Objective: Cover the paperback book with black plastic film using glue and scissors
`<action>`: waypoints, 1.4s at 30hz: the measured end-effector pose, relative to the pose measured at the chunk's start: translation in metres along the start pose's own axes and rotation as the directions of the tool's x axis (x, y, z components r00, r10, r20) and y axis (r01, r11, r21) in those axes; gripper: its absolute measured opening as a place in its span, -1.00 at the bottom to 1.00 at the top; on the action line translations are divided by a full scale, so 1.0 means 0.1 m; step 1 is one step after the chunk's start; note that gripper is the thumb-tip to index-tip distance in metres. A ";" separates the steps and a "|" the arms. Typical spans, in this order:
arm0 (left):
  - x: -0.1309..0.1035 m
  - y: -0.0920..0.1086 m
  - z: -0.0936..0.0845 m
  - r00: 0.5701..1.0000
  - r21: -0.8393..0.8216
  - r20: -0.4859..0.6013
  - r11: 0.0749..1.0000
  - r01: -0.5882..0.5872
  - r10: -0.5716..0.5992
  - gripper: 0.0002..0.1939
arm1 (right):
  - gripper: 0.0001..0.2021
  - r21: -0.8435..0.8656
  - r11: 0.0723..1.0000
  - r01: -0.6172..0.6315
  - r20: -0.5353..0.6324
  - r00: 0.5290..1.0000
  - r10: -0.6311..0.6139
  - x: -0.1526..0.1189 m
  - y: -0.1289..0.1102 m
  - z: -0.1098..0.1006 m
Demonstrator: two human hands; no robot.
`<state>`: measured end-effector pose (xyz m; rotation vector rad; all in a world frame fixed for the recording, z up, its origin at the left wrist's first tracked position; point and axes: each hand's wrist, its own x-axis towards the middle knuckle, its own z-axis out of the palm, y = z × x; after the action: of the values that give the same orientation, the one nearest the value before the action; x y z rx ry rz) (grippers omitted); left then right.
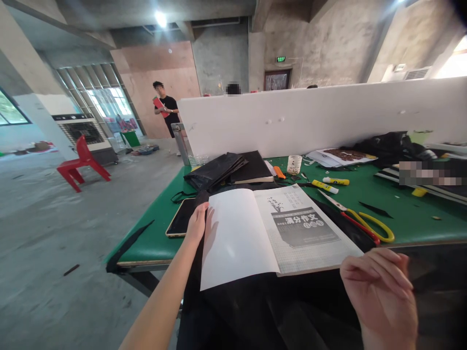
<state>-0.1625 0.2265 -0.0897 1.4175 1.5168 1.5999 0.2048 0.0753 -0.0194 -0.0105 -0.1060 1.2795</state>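
An open book lies in front of me at the table's near edge, on black material. Its left side is a blank white sheet; its right page is grey print with Chinese characters. My left hand grips the upper left edge of the white sheet, fingers partly hidden. Beside the book's lower right corner, my right hand is raised with its fingers curled together; whatever may be between them is hidden. Scissors with red and yellow handles lie right of the book. Two glue sticks rest beyond it.
A phone or tablet lies left of the book on the green table. Behind are black folded sheets, a clear jar and a white partition. A red chair and a standing person are farther left.
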 end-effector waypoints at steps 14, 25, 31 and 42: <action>0.01 0.00 -0.03 1.000 0.036 0.017 0.999 -0.010 0.010 -0.53 | -0.80 -0.092 0.996 -0.013 0.033 0.999 0.016 -0.10 0.15 -0.05; 0.00 0.04 -0.03 1.000 0.057 0.018 0.998 -0.009 0.008 -0.56 | -0.77 -0.142 0.989 0.028 -0.014 0.999 -0.030 -0.21 0.14 -0.07; -0.01 0.03 -0.04 0.999 0.060 0.029 0.998 -0.026 0.024 -0.53 | -0.72 -0.045 0.999 -0.015 -0.001 1.000 0.015 -0.20 0.21 -0.05; -0.01 0.03 -0.03 0.999 0.055 0.023 0.998 -0.031 0.030 -0.55 | -0.86 -0.250 0.968 0.029 0.039 0.999 -0.020 -0.18 0.22 -0.06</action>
<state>-0.1642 0.2239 -0.0868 1.4906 1.5447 1.5658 0.1791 0.0649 -0.0282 -0.2026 -0.2979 1.2345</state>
